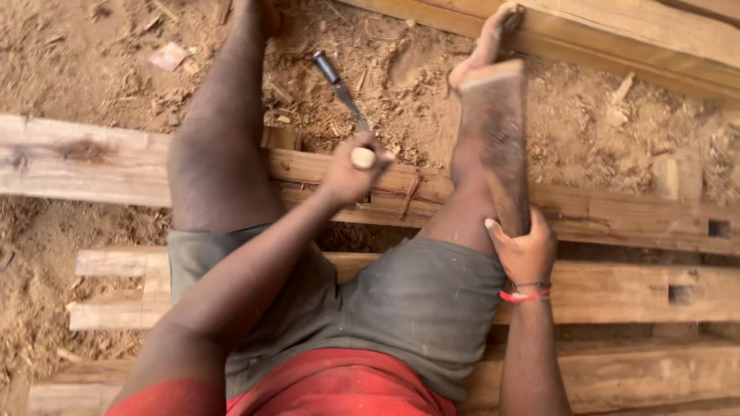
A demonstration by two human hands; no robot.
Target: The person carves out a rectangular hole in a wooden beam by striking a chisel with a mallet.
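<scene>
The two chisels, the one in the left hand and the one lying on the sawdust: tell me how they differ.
The held chisel stands upright in the left hand, only its pale wooden handle end showing; the loose chisel lies flat on the sawdust, untouched, its full length visible. The held one's handle looks light, the loose one's dark. Both sit near the timber beam, between the person's legs.

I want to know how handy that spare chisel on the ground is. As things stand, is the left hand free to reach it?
Probably not at once. The left hand is closed on a pale handle at the beam. The spare chisel lies just beyond in the sawdust, with nothing between, so the way is free once the hand lets go.
</scene>
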